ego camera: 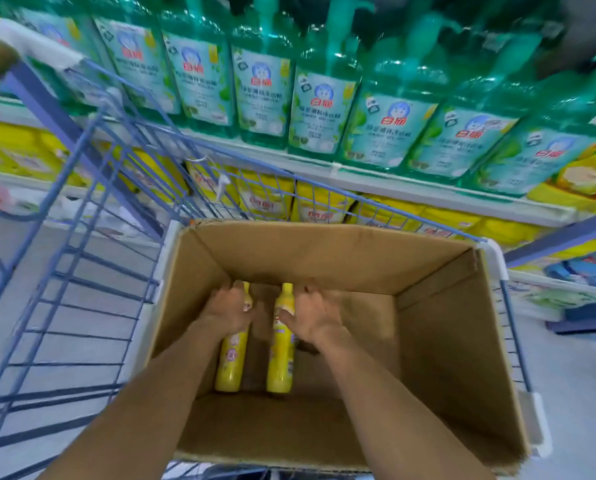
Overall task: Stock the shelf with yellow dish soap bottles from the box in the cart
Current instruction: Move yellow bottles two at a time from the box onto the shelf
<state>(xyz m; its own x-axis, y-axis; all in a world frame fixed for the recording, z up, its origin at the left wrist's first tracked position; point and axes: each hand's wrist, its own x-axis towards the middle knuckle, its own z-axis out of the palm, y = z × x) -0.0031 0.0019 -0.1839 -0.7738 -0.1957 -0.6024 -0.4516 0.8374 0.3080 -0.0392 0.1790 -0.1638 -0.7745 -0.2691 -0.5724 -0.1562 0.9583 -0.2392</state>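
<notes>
Left hand (229, 313) and right hand (313, 315) deep in one cardboard box (445, 323) in the cart (83, 150).
I count two yellow bottles: left bottle (232, 362) clasped, right bottle (281, 358) touched, grip unclear.

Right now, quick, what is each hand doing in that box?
Left hand: closed, holding the left yellow bottle near its neck.
Right hand: closed, holding the right yellow bottle, thumb across it.
</notes>
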